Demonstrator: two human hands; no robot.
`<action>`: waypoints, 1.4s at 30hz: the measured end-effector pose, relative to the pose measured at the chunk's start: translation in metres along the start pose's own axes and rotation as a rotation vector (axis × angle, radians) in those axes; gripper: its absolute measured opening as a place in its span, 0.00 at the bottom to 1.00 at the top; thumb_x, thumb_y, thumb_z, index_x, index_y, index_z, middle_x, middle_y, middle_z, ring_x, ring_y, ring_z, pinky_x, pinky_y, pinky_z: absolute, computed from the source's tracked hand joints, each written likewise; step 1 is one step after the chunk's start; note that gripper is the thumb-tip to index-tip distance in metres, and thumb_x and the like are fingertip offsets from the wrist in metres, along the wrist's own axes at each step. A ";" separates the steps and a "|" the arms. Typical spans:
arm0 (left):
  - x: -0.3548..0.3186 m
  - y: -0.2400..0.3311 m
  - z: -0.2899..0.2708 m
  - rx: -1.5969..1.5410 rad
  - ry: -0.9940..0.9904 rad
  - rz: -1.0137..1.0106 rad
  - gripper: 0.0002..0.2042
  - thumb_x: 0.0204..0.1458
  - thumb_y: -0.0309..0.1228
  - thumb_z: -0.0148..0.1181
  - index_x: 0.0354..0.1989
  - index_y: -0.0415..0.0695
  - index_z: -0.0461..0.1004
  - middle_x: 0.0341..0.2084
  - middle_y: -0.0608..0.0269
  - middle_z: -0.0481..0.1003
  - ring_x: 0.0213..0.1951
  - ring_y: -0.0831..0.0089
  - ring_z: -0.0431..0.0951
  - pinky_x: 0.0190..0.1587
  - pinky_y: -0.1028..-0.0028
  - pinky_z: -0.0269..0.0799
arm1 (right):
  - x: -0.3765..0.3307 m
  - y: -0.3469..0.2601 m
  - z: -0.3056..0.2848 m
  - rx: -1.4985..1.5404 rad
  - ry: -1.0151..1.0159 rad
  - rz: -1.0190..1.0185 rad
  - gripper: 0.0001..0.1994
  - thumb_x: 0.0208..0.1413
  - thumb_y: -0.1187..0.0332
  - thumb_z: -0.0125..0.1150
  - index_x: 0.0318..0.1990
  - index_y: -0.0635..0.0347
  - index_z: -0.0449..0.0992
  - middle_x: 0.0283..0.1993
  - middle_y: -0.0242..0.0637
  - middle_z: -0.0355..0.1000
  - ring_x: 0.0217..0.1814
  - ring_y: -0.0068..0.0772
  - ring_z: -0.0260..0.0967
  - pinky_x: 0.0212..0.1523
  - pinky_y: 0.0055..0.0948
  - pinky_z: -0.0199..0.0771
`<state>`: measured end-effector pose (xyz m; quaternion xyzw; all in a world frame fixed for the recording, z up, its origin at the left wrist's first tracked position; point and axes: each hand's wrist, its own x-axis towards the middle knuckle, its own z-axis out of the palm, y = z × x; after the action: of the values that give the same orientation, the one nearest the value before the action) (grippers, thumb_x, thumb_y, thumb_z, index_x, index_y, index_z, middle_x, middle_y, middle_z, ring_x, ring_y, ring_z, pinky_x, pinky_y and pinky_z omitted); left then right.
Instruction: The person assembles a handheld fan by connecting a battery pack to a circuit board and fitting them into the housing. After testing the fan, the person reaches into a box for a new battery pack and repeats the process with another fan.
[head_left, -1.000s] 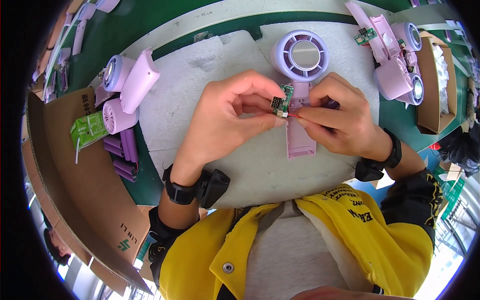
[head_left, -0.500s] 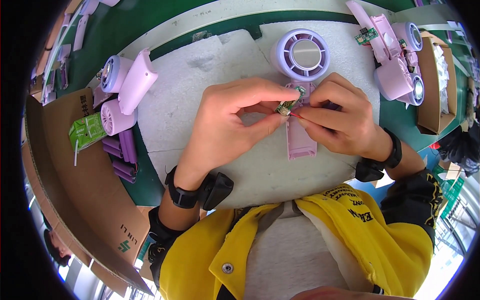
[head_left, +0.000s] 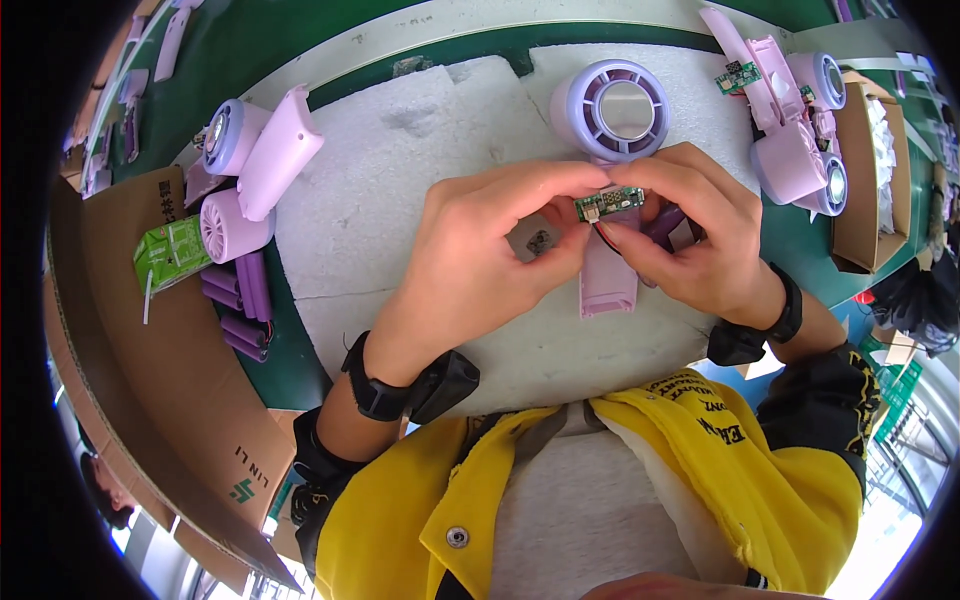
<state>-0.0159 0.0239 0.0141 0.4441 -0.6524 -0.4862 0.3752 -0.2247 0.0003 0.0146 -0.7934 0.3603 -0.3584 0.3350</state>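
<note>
A small green circuit board (head_left: 610,204) with a white connector is held up between my two hands. My left hand (head_left: 480,250) is closed, its thumb and index finger pinching the board's left end. My right hand (head_left: 710,230) closes on the right end. Dark and red wires (head_left: 604,238) hang from the connector toward my right thumb. A purple battery cell (head_left: 663,224) shows partly behind my right fingers; whether they grip it is hidden. Below the hands lies an open pink handle shell (head_left: 608,285), reaching up toward a lilac fan head (head_left: 612,108).
White foam sheet (head_left: 420,130) covers the work surface. Fan parts (head_left: 262,165), purple battery cells (head_left: 243,300) and a green packet (head_left: 172,255) are on the left by a cardboard box (head_left: 150,330). More fan assemblies (head_left: 790,150) and an open carton (head_left: 862,190) stand right.
The circuit board has turned from steeply tilted to nearly level and faces me. My right fingers have moved from the wires up to the board's right end.
</note>
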 end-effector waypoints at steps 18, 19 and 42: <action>0.004 -0.005 0.001 0.169 0.106 0.176 0.13 0.39 0.18 0.67 0.36 0.41 0.82 0.29 0.59 0.80 0.25 0.69 0.80 0.27 0.77 0.76 | 0.002 0.005 -0.006 -0.011 -0.050 0.013 0.20 0.38 0.78 0.75 0.44 0.59 0.80 0.34 0.35 0.74 0.24 0.20 0.69 0.22 0.18 0.72; 0.003 -0.005 0.001 0.169 0.107 0.175 0.13 0.39 0.18 0.67 0.36 0.41 0.82 0.29 0.59 0.80 0.25 0.69 0.80 0.27 0.77 0.76 | 0.001 0.006 -0.006 -0.018 -0.056 -0.023 0.21 0.37 0.80 0.75 0.44 0.60 0.80 0.35 0.36 0.74 0.25 0.19 0.68 0.22 0.17 0.71; 0.003 -0.005 -0.005 -0.042 -0.065 -0.044 0.18 0.42 0.12 0.62 0.43 0.40 0.79 0.42 0.60 0.77 0.34 0.75 0.78 0.38 0.78 0.76 | -0.007 -0.001 -0.006 -0.105 -0.027 0.031 0.13 0.42 0.81 0.71 0.39 0.65 0.79 0.37 0.39 0.74 0.28 0.23 0.72 0.26 0.20 0.72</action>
<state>-0.0117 0.0192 0.0110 0.4342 -0.6439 -0.5224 0.3522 -0.2329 0.0050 0.0159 -0.8089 0.3865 -0.3229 0.3033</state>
